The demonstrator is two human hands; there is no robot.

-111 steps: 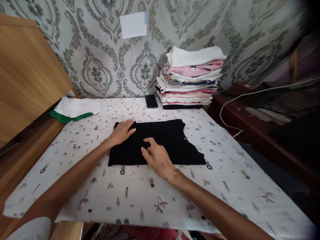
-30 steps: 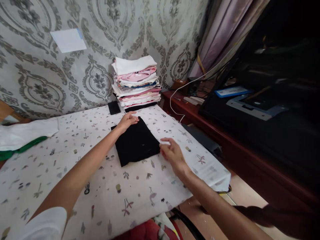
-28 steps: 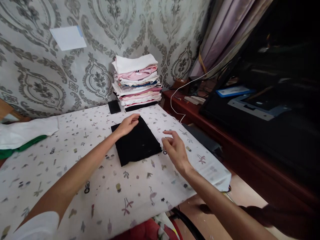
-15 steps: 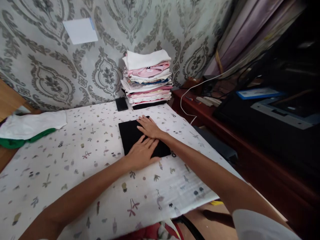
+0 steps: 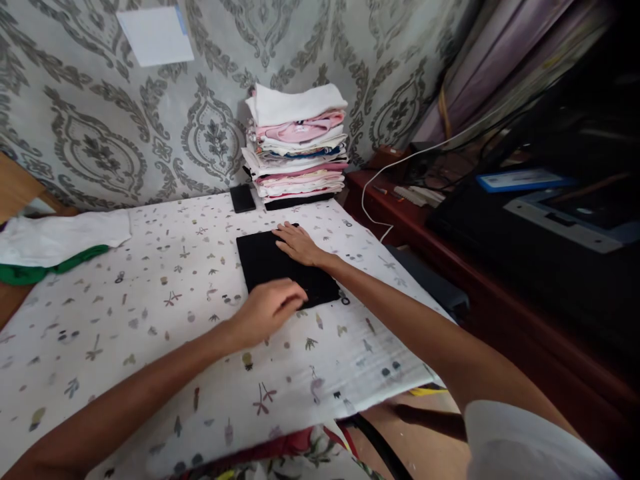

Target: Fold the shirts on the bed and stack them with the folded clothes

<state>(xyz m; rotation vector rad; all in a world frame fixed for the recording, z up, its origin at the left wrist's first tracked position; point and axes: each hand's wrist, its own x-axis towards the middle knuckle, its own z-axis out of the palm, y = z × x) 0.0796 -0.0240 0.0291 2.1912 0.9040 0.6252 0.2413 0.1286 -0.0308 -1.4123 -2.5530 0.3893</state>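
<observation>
A folded black cloth, roughly square, lies flat on the patterned white sheet. My right hand rests flat on its far right part with the fingers stretched out. Over the near left edge of the cloth is my left hand, its fingers curled in and slightly blurred, with nothing visible in them. Beyond the cloth stands a tall stack of folded clothes, mostly white and pink with a white piece on top.
A dark phone-like slab lies left of the stack. White and green clothing sits at the far left edge. On the right, a red-brown wooden desk holds a white cable and a large black screen-like object.
My left hand has lifted off the cloth and curled its fingers, no longer lying flat beside the right. My right hand stays flat on the cloth. The view has tilted slightly.
</observation>
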